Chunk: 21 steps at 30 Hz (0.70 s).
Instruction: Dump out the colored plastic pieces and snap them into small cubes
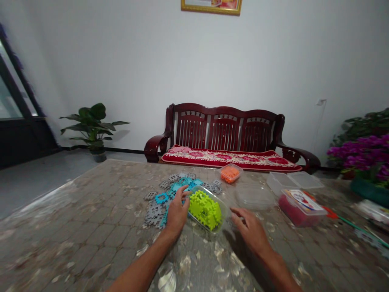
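A clear plastic box full of lime-green interlocking plastic pieces sits between my hands, slightly tilted on the table. My left hand grips its left rim, with the fingers bent over the edge. Just off the box's right side is my right hand, its fingers loosely apart and nothing visible in them. Beside and behind my left hand lies a loose pile of grey interlocking pieces and blue interlocking pieces.
Behind stands a clear box of orange pieces. To the right are a clear lid, an open clear container and a lidded box of dark pink contents. Across the table is a wooden bench.
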{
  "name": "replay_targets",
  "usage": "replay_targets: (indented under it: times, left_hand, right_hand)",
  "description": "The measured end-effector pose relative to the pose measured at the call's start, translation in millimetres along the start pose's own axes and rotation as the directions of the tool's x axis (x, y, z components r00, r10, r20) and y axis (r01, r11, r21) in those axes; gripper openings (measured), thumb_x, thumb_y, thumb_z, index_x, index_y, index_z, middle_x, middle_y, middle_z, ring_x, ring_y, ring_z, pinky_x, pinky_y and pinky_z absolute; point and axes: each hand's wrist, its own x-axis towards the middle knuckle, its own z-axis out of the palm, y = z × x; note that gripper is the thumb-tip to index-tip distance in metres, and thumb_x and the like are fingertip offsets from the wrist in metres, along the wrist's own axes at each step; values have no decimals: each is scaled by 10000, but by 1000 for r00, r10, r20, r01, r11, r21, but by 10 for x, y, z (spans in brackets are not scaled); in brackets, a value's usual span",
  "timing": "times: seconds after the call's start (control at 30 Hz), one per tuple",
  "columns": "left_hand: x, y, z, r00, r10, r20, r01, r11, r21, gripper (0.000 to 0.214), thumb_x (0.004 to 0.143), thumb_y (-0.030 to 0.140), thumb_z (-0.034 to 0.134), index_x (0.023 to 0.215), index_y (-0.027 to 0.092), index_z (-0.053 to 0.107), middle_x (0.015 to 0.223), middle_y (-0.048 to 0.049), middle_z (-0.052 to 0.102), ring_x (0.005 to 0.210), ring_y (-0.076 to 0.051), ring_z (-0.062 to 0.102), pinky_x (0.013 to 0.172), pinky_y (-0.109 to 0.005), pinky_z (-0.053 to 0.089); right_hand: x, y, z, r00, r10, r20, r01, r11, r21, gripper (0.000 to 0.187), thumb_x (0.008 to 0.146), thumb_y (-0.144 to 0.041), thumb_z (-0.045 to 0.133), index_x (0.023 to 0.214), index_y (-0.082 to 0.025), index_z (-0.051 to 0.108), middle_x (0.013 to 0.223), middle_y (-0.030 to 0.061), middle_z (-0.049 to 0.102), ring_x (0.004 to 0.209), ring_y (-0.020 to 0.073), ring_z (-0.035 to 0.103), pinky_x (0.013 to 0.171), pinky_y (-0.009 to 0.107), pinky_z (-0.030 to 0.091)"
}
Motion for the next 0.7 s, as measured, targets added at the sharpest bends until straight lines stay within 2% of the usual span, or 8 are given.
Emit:
replay_targets:
  times: [0.07,0.13,0.2,0.27,0.37,0.47,0.6,0.7]
  left_hand:
    - [14,25,15,999,26,-38,-28,999,-33,393,850,218,532,1236,210,603,1032,-58,791,958,-216,745,931,-388,559]
    - [24,20,48,998,38,-56,-41,997,-61,380,855,230,533,1228,213,597,1017,-57,786,962,-215,743,935,-392,559]
    - [37,-20,87,998,31,-60,-36,996,-79,380,861,244,530,1234,203,591,1013,-67,780,974,-220,739,944,-402,554]
    - [51,-82,121,999,4,-52,-9,996,-94,388,878,259,510,1252,187,582,1064,-93,770,1006,-225,732,967,-414,546]
    - [59,-172,146,999,-40,-35,37,995,-94,428,914,278,455,1316,168,554,1293,-149,697,1133,-227,696,1031,-426,519]
    - [18,-220,140,1000,-10,-15,11,999,52,482,940,312,428,1384,153,530,1438,-170,604,1299,-242,601,1130,-446,441]
    - [-107,-232,134,994,75,77,-100,916,389,571,929,350,484,1460,142,505,1496,-189,561,1424,-298,477,1217,-514,303]
    - [-204,-235,164,987,81,136,-144,820,554,716,878,397,585,1535,157,433,1577,-205,474,1481,-346,393,1222,-586,241]
  right_hand:
    - [92,-144,18,982,114,149,-149,957,250,589,807,-598,657,1251,-214,700,1286,140,704,1084,307,666,880,439,542]
    - [183,-285,36,926,145,350,-298,849,436,693,749,-636,720,1304,-226,658,1305,130,691,1085,296,666,784,383,558]
    - [257,-382,79,851,135,507,-427,740,520,679,729,-612,765,1278,-228,657,1231,118,718,1037,275,684,688,322,554]
    - [323,-410,166,827,156,540,-487,679,550,618,703,-545,805,1202,-205,673,1135,115,743,943,252,704,603,280,540]
    - [449,-346,346,887,246,391,-443,691,571,544,664,-447,814,1121,-189,671,1036,96,757,836,231,711,517,249,520]
    - [623,-258,491,953,264,148,-302,796,525,622,617,-392,815,1183,-191,655,995,85,765,818,250,716,529,281,543]
    - [823,-191,563,986,77,-145,-37,965,258,722,595,-377,812,1265,-162,648,1089,118,762,977,301,716,837,419,586]
    - [882,-154,607,982,-59,-177,73,995,73,731,647,-405,777,1323,-171,628,1168,126,750,1057,311,705,940,446,550]
